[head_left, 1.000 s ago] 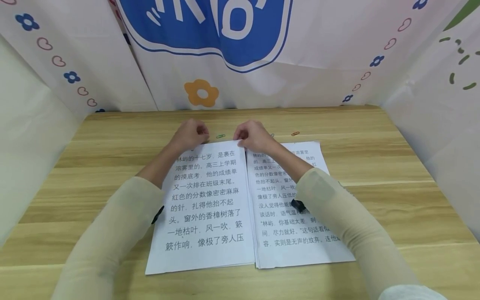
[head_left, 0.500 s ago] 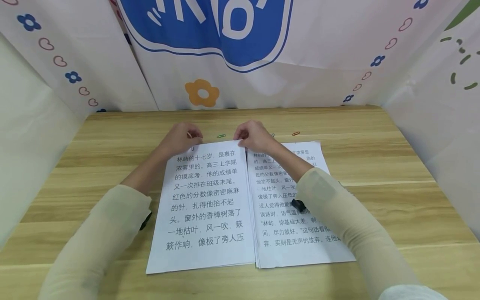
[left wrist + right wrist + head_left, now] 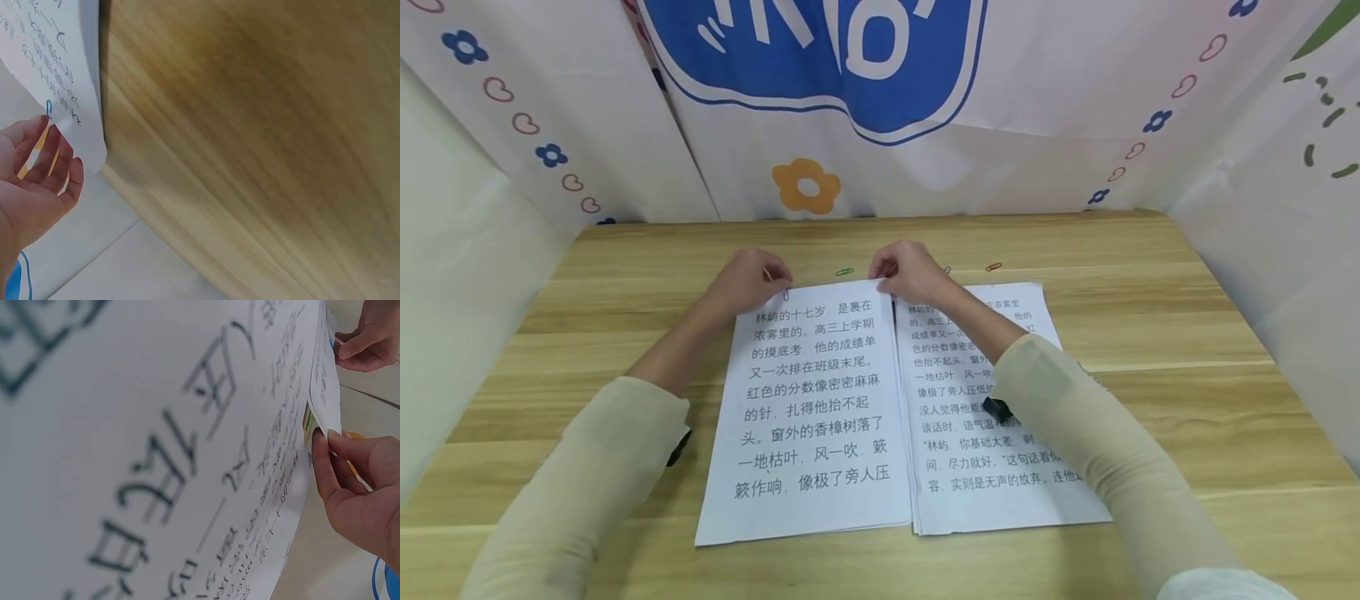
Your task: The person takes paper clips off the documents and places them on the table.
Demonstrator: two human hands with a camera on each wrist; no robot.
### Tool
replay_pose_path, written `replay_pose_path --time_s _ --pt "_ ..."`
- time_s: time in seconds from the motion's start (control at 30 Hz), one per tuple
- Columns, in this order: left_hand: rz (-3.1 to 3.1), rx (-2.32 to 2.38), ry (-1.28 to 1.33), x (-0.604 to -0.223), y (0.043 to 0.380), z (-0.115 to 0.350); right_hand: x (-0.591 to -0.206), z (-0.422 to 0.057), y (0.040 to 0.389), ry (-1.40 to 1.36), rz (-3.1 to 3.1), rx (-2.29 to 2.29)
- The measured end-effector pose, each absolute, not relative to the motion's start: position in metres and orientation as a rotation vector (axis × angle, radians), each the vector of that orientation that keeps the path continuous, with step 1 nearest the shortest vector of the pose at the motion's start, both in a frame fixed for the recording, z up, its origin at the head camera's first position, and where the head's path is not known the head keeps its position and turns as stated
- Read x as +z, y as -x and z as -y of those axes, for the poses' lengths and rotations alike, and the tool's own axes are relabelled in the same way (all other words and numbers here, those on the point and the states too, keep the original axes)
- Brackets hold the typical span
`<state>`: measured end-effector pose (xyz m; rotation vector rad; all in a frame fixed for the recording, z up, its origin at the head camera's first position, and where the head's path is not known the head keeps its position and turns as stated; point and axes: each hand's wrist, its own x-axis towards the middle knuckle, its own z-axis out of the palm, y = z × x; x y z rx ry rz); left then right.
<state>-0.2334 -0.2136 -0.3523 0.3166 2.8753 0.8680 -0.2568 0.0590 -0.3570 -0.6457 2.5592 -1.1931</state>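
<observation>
Two printed paper stacks lie side by side, a left stack [image 3: 808, 400] and a right stack [image 3: 992, 508]. A small blue paper clip [image 3: 49, 107] sits on the left stack's top edge. My left hand [image 3: 748, 279] is at that edge, thumb and index finger pinched at the clip's end; its other fingers are loosely bent. My right hand [image 3: 908, 271] pinches the left stack's top right corner between thumb and index finger, as the right wrist view also shows. The right forearm crosses over the right stack and hides part of its print.
Beyond the stacks lie a green paper clip [image 3: 845, 272], a red paper clip [image 3: 994, 267] and another clip [image 3: 947, 271] partly hidden by the right hand. A wooden table [image 3: 1172, 400] carries everything. White printed cloth [image 3: 1022, 167] hangs behind and at both sides.
My left hand has moved left along the left stack's top edge to the blue clip, uncovering more of the top edge. My right hand stays at the corner.
</observation>
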Motion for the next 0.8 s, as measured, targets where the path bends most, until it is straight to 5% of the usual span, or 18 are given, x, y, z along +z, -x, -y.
replay_pose_path --time_s 0.8 --pt "-2.869 0.825 -0.343 -0.3567 0.2299 0.2185 -0.3575 -0.0596 0.2568 0.651 -2.563 -1.195"
